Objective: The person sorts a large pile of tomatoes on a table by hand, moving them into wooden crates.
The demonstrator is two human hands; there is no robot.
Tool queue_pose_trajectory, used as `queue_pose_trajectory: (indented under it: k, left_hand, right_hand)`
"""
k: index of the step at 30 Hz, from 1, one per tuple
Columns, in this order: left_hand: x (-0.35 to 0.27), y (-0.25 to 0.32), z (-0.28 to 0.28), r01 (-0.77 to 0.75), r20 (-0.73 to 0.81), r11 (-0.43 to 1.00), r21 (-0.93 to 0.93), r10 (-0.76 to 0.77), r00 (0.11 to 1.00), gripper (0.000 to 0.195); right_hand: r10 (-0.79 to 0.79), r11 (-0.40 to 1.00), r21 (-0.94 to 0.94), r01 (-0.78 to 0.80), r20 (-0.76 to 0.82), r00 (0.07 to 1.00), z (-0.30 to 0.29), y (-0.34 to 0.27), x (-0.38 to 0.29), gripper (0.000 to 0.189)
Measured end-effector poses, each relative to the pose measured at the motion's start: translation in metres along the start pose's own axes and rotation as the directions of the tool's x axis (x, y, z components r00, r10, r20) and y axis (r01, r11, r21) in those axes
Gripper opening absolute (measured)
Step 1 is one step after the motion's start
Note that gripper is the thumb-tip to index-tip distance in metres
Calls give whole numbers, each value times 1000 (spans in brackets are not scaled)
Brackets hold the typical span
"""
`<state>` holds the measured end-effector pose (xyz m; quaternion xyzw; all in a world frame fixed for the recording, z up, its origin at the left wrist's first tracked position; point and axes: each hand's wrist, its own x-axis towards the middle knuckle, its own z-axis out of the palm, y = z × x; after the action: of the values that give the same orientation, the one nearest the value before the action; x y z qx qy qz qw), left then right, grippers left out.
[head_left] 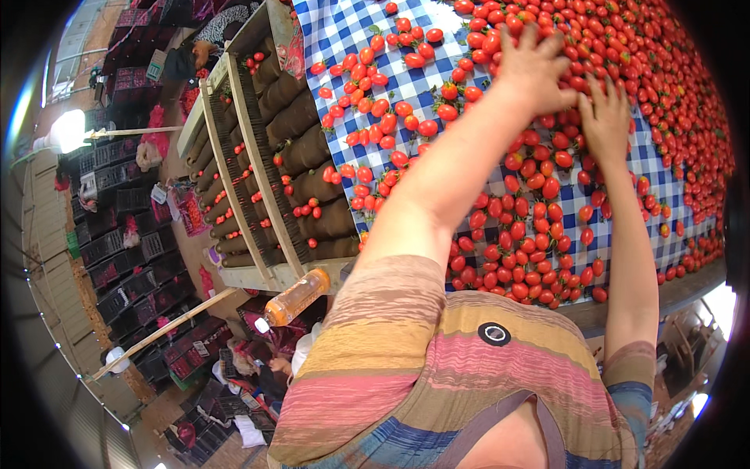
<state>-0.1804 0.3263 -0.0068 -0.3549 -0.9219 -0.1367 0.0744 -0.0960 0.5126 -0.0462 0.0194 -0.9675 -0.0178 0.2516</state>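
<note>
Many small red grape tomatoes point(615, 47) lie heaped at the upper right on a blue-and-white checked cloth point(413, 88). More are spread loosely over its left and near parts, some with green stem bits. My left hand point(534, 73) rests palm down at the near edge of the heap, its fingers spread over tomatoes. Just right of it, my right hand point(606, 117) also lies over tomatoes with fingers apart. Neither hand is closed round a tomato. The undersides of both hands are hidden.
Left of the cloth is a roller conveyor point(299, 158) with brush strips and scattered tomatoes. An orange drink bottle point(296, 298) lies by its near frame. Stacked dark crates point(120, 246) stand farther left. Another person's hand point(202, 54) shows beyond the conveyor at the upper left.
</note>
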Motion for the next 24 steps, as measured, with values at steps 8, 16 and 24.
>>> queue_pose_trajectory:
  k: [8, 16, 24]
  left_hand:
    - [-150, -109, -50, 210, 46, 977, 23, -211, 976, 68]
    - [-292, -36, -105, 350, 211, 937, -11, -340, 916, 75]
    - [-291, -63, -119, 350, 102, 936, 41, -352, 930, 52]
  right_hand:
    - [-398, 851, 484, 203, 343, 850, -73, -160, -25, 55]
    - [-374, 758, 653, -10, 447, 813, -173, -104, -76, 63]
    - [192, 956, 23, -293, 706, 682, -236, 53, -160, 57]
